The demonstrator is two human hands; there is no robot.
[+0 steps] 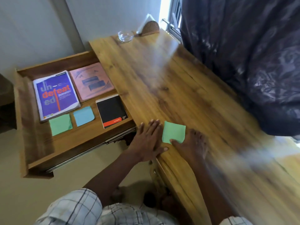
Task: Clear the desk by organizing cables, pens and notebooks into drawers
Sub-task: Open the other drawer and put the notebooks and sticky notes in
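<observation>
A green sticky-note pad (173, 131) lies on the wooden desk (170, 82) near its front edge. My left hand (148, 140) lies flat on the desk with straight fingers just left of the pad. My right hand (192, 143) rests at the pad's right side, its thumb on the pad's near corner. The open drawer (40, 143) at the left holds a purple book (56, 95), a pink notebook (92, 81), a black notepad (112, 111), a blue sticky pad (83, 116) and another green sticky pad (60, 124).
A glass bowl (125, 36) and a wooden holder (150, 28) stand at the desk's far end. A dark patterned curtain (251, 54) hangs along the right side of the desk. The right part of the view is motion-blurred.
</observation>
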